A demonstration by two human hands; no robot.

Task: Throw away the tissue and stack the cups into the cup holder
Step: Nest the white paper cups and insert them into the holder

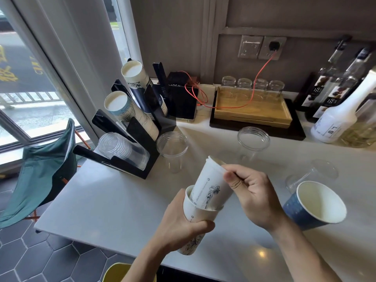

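Note:
My left hand grips a white printed paper cup near the counter's front edge. A second white printed cup, pinched at its rim by my right hand, sits partly inside the first, tilted left. A blue paper cup lies on its side at the right. Two clear plastic cups stand upright, one beside the holder and one further right; a third clear cup lies on its side. The black cup holder at the left carries slanted stacks of paper and clear cups. No tissue is visible.
A wooden tray with upturned glasses stands at the back. Syrup bottles and a white bottle crowd the back right. A red cable runs to a wall socket. A yellow bin sits below the counter's front edge.

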